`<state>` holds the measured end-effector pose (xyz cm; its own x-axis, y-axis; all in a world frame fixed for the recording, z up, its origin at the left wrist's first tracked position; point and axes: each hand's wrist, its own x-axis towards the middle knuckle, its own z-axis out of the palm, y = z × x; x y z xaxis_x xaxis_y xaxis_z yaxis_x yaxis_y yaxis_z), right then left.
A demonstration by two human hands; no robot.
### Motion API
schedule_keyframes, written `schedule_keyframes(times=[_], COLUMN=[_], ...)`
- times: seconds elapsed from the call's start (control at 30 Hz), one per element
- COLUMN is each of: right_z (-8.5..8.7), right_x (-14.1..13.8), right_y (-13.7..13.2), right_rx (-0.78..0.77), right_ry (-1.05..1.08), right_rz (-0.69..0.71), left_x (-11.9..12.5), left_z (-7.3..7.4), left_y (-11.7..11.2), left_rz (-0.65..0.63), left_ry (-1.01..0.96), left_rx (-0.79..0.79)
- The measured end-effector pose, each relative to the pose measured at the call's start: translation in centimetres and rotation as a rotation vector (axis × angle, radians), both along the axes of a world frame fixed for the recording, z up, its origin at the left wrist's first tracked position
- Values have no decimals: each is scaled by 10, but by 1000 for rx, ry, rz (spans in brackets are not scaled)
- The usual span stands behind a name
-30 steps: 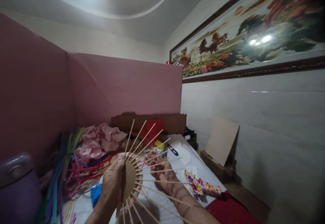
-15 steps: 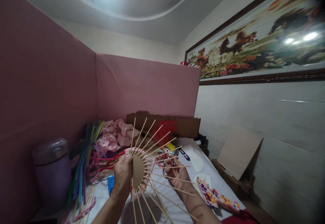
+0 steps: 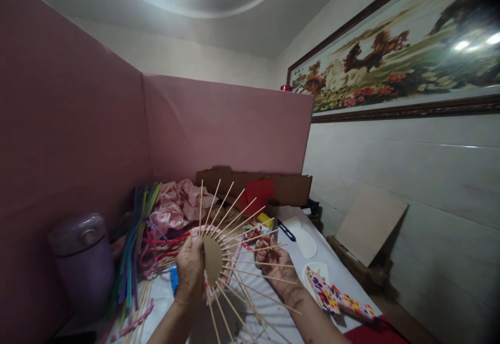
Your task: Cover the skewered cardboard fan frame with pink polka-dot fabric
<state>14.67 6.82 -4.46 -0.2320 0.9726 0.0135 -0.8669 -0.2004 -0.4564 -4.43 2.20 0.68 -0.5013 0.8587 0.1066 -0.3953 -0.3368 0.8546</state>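
Note:
My left hand (image 3: 190, 268) is closed on the left edge of a round brown cardboard disc (image 3: 213, 262), thumb on its face. Pink-and-white patterned material shows around the disc's rim. Thin wooden sticks (image 3: 250, 272) fan out from the disc like spokes, upward, to the right and downward. On the right, my right hand (image 3: 276, 267) is palm up with its fingers curled together among the stick ends, several of which cross in front of it. What those fingers hold, if anything, cannot be made out.
Coloured pipe cleaners (image 3: 130, 250) and crumpled pink cloth (image 3: 182, 203) lie at left beside a lilac flask (image 3: 82, 266). A dark blue box cutter (image 3: 286, 230), white cut pieces (image 3: 304, 242) and flower-print fabric (image 3: 339, 297) are at right. Cardboard (image 3: 292, 189) stands behind.
The view has tilted down and shifted slightly. My right hand stays curled by the stick ends, and the sticks have turned a little; my left hand keeps its hold on the disc.

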Motion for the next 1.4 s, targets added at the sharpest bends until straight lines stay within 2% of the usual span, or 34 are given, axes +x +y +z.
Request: schedule_keyframes(times=[0.47, 0.67, 0.87, 1.1, 1.4], right_z=[-8, -3, -1, -7, -4], right_x=[-1, 0, 2, 4, 3], right_y=[8, 6, 5, 3, 0], right_rx=[17, -15, -49, -42, -13], right_ry=[-52, -73, -88, -110, -151], right_rz=[-3, -18, -17, -11, 0], left_x=[1, -5, -5, -2, -3], left_z=[-1, -2, 0, -7, -15], left_y=[5, 10, 13, 11, 11], left_rz=[82, 200, 249, 236, 203], left_ry=[-1, -17, -63, -62, -9], left_rx=[-27, -53, -104, -115, -85])
